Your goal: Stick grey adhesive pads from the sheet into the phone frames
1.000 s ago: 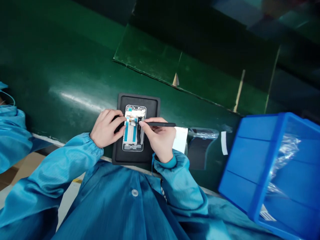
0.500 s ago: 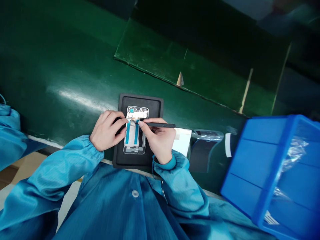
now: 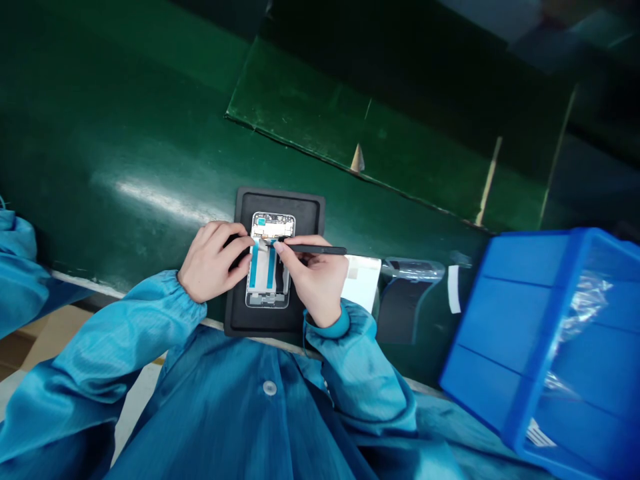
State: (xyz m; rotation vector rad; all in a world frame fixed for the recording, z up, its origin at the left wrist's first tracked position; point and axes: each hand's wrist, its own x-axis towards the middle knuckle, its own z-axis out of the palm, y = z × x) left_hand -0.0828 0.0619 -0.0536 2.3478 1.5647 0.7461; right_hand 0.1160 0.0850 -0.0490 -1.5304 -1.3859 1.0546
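Head view: right hand (image 3: 323, 283) pinches a tool (image 3: 320, 250) over the open phone (image 3: 263, 273) on the tray (image 3: 311, 208), left hand (image 3: 210, 261) curls at the phone's left edge, grip unclear; the step appears internal work, the next move calling for a steady tip.

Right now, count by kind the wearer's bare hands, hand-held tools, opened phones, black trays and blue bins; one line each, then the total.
Bare hands: 2 (left hand, right hand)
Hand-held tool: 1
Opened phone: 1
Black tray: 1
Blue bin: 1
Total: 6
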